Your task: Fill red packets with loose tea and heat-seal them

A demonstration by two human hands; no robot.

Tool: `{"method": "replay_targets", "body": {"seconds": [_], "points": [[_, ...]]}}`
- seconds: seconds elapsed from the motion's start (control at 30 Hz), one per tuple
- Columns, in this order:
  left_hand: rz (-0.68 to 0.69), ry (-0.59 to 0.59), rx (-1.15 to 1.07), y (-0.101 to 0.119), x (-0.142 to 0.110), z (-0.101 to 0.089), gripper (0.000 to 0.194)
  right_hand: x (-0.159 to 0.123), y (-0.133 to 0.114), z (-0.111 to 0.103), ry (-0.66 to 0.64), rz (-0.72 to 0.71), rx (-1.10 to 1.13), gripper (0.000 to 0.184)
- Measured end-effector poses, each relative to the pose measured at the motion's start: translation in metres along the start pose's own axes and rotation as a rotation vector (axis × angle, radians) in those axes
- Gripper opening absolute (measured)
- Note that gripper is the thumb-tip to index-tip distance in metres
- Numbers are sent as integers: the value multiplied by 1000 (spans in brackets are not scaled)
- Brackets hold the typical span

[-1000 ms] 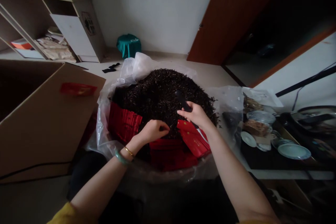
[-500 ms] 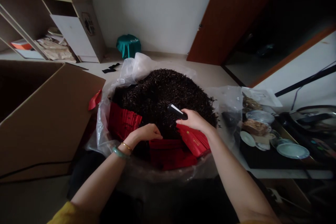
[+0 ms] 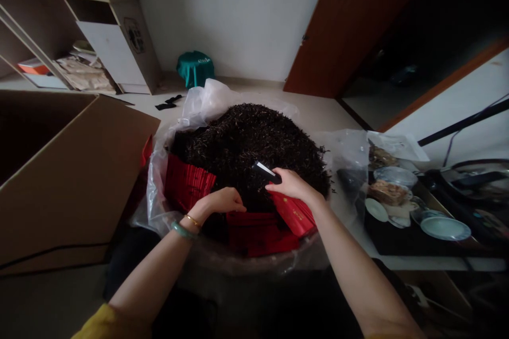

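A wide clear plastic bag [image 3: 157, 185] stands before me, heaped with dark, dry, twisted leaves [image 3: 254, 130] that look like loose tea. My right hand [image 3: 292, 184] grips a small black device [image 3: 263, 170] with a white strip on top, over the near side of the heap. My left hand [image 3: 225, 200] is closed, fingers curled down above the leaves; whatever may be in it is hidden. Red packets lie along the bag's near edge: a left stack [image 3: 186, 183], a middle stack [image 3: 260, 235] and a right stack [image 3: 296, 214] partly under my right wrist.
An open cardboard box [image 3: 87, 169] stands at left, a red packet [image 3: 146, 151] between it and the bag. On the right, a low table [image 3: 397, 246] carries bowls, a dish and a tray. Behind are shelves [image 3: 93, 58], a green-covered bin [image 3: 195, 70] and a wooden door [image 3: 342, 37].
The red packet by the cardboard box has dropped lower and turned, now partly behind the box's edge. Both hands have stayed nearly in place, the right shifting slightly with the black device.
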State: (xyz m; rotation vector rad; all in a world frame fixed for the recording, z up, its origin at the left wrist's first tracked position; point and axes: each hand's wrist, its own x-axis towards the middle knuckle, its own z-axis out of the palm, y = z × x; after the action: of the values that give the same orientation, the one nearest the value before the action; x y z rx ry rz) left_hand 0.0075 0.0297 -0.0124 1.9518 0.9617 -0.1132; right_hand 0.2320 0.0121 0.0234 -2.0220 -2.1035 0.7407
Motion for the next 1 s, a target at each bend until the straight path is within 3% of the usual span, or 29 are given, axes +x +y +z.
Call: {"method": "replay_targets", "body": {"seconds": [0.4,0.53,0.67,0.77,0.87,1.0], "points": [[41,-6,-10,-2,-1,1,28,13,17,22,36,61,-278,36],[77,-4,60,-1,-1,3,25,16,28,27,83,98,-287,46],[107,178,113,2,-3,1,28,16,26,26,254,69,-262,54],[82,379,22,4,-5,-5,26,9,8,21,370,-125,-51,38],[3,582,-193,5,-6,-10,21,-5,-22,21,373,-359,174,19],[-7,672,-654,9,-9,-7,23,-24,-55,33,371,-513,205,35]]}}
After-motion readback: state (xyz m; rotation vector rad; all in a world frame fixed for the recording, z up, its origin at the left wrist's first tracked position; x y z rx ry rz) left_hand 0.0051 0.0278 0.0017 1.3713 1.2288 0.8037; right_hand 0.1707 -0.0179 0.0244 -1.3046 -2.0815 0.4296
